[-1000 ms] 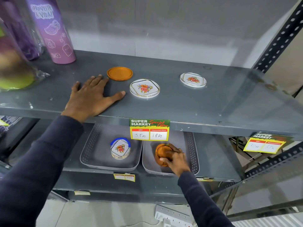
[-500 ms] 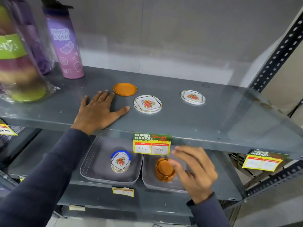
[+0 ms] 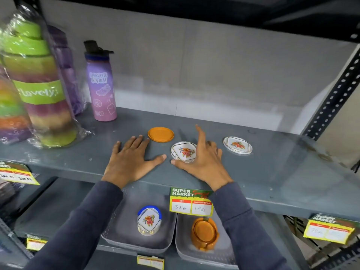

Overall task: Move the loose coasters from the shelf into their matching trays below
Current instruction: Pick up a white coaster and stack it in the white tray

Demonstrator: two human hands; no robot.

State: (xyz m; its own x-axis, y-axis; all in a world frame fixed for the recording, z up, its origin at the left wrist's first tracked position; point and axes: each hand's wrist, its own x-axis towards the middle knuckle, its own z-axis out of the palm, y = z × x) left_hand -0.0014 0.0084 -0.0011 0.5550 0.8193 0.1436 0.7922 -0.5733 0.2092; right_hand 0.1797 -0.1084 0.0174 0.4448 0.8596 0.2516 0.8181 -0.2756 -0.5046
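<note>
Three loose coasters lie on the grey shelf (image 3: pixel 272 172): an orange one (image 3: pixel 160 134), a white floral one (image 3: pixel 182 152) beside it, and a second white floral one (image 3: pixel 237 145) to the right. My left hand (image 3: pixel 130 160) rests flat on the shelf, fingers spread, just left of the orange coaster. My right hand (image 3: pixel 204 160) hovers over the right part of the nearer floral coaster, fingers apart, index finger raised, holding nothing. Below, the left tray (image 3: pixel 116 232) holds a stack of floral coasters (image 3: pixel 149 221); the right tray (image 3: pixel 185 248) holds an orange coaster stack (image 3: pixel 204 233).
A purple bottle (image 3: pixel 102 90) and wrapped stacks of coloured containers (image 3: pixel 37 90) stand at the shelf's left. A supermarket price tag (image 3: pixel 191 201) hangs on the shelf's front edge, another one (image 3: pixel 329 228) at the right. A perforated black upright (image 3: pixel 333 94) bounds the right side.
My right hand left the orange stack in the lower right tray and rose to the upper shelf, over the nearer floral coaster. My left hand stayed flat. The camera tilted upward.
</note>
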